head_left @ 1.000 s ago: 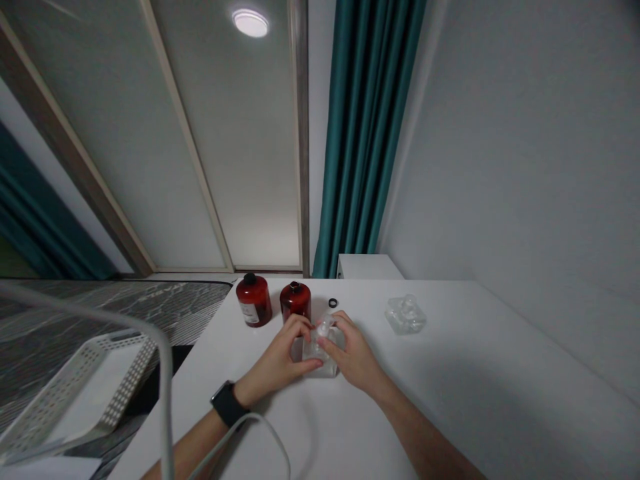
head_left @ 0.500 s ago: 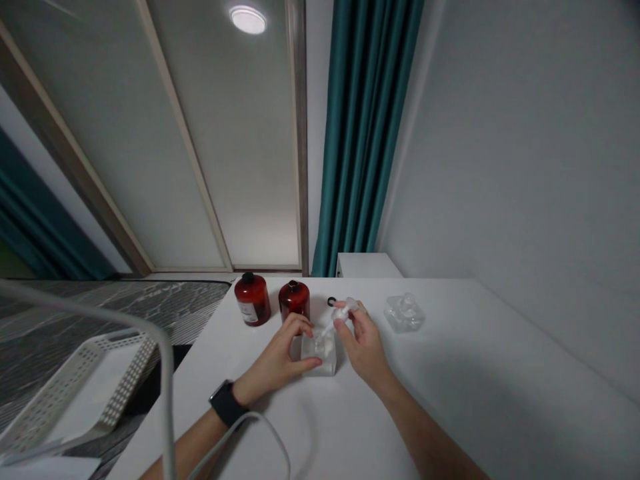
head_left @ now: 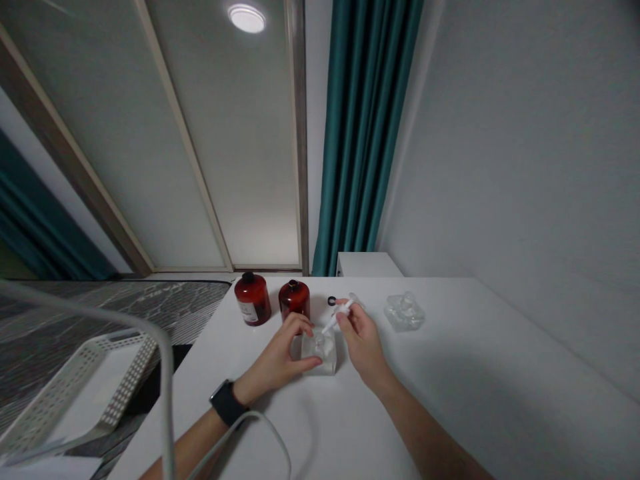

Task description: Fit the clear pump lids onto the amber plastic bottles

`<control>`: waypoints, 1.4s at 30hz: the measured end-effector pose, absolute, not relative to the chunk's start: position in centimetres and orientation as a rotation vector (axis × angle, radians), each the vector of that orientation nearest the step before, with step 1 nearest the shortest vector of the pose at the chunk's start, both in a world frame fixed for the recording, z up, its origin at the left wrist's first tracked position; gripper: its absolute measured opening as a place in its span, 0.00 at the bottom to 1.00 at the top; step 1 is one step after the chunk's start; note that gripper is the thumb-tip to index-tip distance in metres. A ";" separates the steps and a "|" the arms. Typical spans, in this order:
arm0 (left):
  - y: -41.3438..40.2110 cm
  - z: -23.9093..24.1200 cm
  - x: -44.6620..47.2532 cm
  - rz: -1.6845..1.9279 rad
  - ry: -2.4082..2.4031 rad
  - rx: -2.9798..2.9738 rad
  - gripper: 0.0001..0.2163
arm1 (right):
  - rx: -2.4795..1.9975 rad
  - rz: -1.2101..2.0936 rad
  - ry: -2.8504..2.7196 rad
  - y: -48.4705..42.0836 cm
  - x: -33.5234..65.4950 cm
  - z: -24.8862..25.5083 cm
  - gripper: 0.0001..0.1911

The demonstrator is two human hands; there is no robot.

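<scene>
My left hand (head_left: 286, 348) wraps around the side of a clear square bottle (head_left: 326, 359) on the white table, thumb in front and fingers behind. In my right hand (head_left: 361, 340) is a white pump head (head_left: 344, 310), pinched between thumb and fingers and tilted. Its narrow lower end points down left toward the bottle's neck; whether it touches the neck I cannot tell. Just behind my left fingers stands an open dark red bottle (head_left: 295, 299). A small black ring (head_left: 331, 301) lies close to the right fingertips.
A second dark red bottle (head_left: 253, 300) with a black cap and a white label stands at the back left. Another clear square container (head_left: 404, 312) is to the right. A white cable (head_left: 167, 373) crosses the left foreground. A white perforated basket (head_left: 107, 423) sits beside the table (head_left: 450, 400).
The pump head in my right hand has turned and tipped slightly, its tip shifting a little by the bottle's neck. My left hand and the bottle stay in place.
</scene>
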State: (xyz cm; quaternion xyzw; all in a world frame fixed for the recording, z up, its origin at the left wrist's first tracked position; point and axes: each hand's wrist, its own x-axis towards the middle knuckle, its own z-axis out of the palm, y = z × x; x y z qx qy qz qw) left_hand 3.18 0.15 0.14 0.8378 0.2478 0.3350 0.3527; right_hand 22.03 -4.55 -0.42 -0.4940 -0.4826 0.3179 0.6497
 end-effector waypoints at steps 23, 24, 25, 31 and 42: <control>0.1 0.1 3.1 0.860 0.628 2.185 0.14 | -1.165 0.705 -1.176 -4.9 22.2 0.1 0.18; 0.2 0.0 3.1 0.857 0.627 2.185 0.14 | -1.173 0.722 -1.181 -4.8 22.3 0.1 0.19; 0.2 -0.1 3.1 0.856 0.625 2.186 0.14 | -1.177 0.736 -1.188 -4.8 22.4 0.1 0.19; 0.2 -0.1 3.2 0.864 0.616 2.197 0.14 | -1.161 0.733 -1.198 -4.9 22.5 0.3 0.20; 0.3 -0.1 2.9 0.856 0.629 2.209 0.14 | -1.142 0.746 -1.209 -5.0 22.3 0.5 0.21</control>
